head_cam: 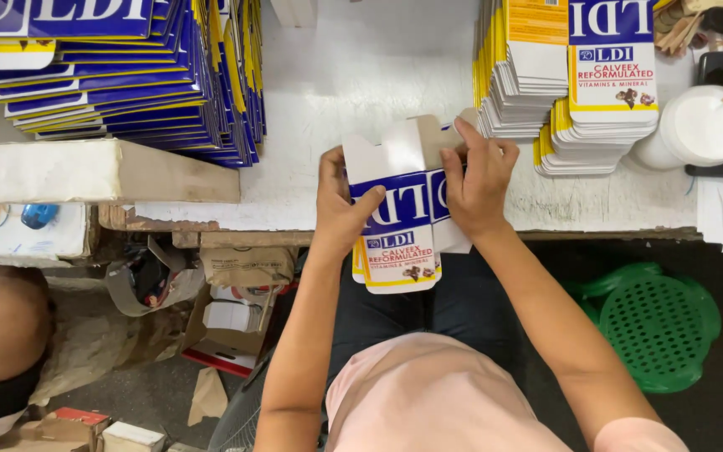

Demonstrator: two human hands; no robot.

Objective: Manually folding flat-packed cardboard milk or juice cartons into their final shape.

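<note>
White tabletop (353,75) lies under my work, its near edge over my lap. At that edge I hold a half-folded blue, white and yellow carton (399,222), flaps up, bottom hanging past the edge. My left hand (338,205) clamps its side, thumb across the blue band. My right hand (479,180) pinches the far flap. Beyond, flat carton stacks (575,84).

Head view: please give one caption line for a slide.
Both hands, left and right, fold a flat carton at a white table.

Bright, even overhead light — sharp focus, floor dimmer.
</note>
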